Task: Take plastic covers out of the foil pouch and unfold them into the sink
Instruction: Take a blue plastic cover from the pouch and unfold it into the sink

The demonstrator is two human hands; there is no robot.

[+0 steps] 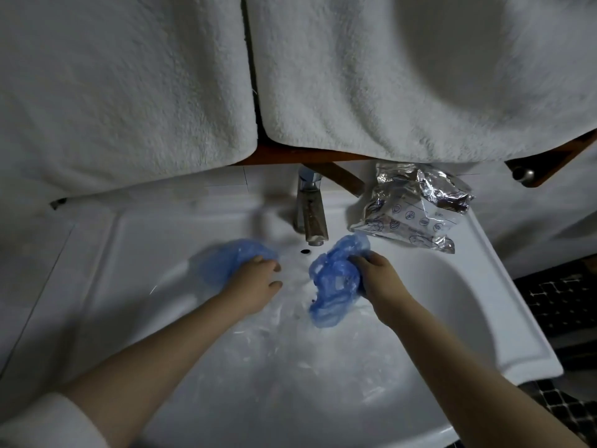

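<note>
Left hand: your left hand [258, 279] reaches into the sink [129, 253] and grips a blue plastic cover [226, 260], which bunches out beyond the fingers against the basin's far left slope.
Right hand: your right hand [376, 273] clutches a second blue plastic cover [336, 282]; this one is crumpled and hangs down from the fingers over the middle of the basin.
Covers, relation: the two blue covers sit apart, one on each side of the small overflow hole [304, 251], both below the tap's spout.
Clear film: a thin, transparent plastic sheet [290, 344] lies spread across the bottom of the basin under your forearms; its edges are hard to trace.
Foil pouch: the silver foil pouch [416, 208] lies crinkled on the sink's back right rim, just beside the tap, with printed round icons on its face. Neither hand touches it.
Tap: a chrome tap [310, 211] stands at the back centre of the sink, spout pointing toward you.
Towels: two white towels [403, 76] hang over a wooden rail [290, 155] above the sink and fill the upper view.
Sleeve: a white sleeve [42, 421] covers your left upper forearm at the lower left corner.
Floor: dark mosaic tiles [562, 302] show to the right of the sink.
</note>
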